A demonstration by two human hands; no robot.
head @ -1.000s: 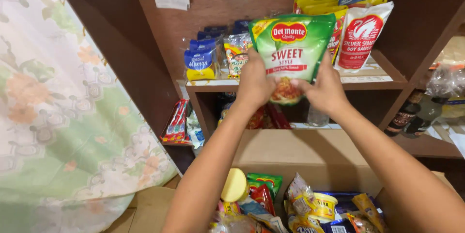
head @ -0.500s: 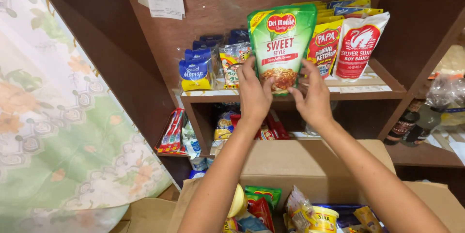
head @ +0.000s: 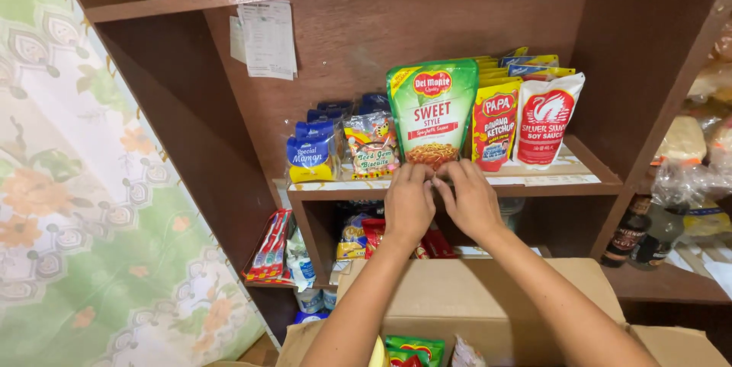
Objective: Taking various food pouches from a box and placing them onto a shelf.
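**Green pouch now stands on the shelf, both hands at its foot**

Lifted clear of the shelf edge half a second ago, the green sauce pouch [head: 431, 111] now stands upright on the middle shelf [head: 557, 178], its base down at the front lip and its long axis vertical. It lies straight ahead of the hands and just above them, on the far side of both wrists. The left hand [head: 409, 203] and the right hand [head: 470, 201] meet at the pouch's bottom edge, fingers curled and pressed close together, fingertips touching or nearly touching the lower seam; whether they pinch the pouch or only steady it I cannot tell. Both hands sit equally near, the left under the pouch's left corner and the right under its right corner.

Just right of the pouch, touching its side, stands a yellow and red ketchup pouch [head: 496, 127], and beyond that a white and red soy sauce pouch [head: 545, 119]. More yellow pouches stand in a row behind them. To the left, a clear bag of small biscuits [head: 370, 146] leans beside the green pouch, then blue and yellow snack packs [head: 311, 155] farther left. A sheet of paper [head: 267, 39] hangs on the back panel above. Below the forearms an open cardboard box [head: 457, 298] sits near, with more packets showing inside. A flowered curtain [head: 91, 207] fills the left side.
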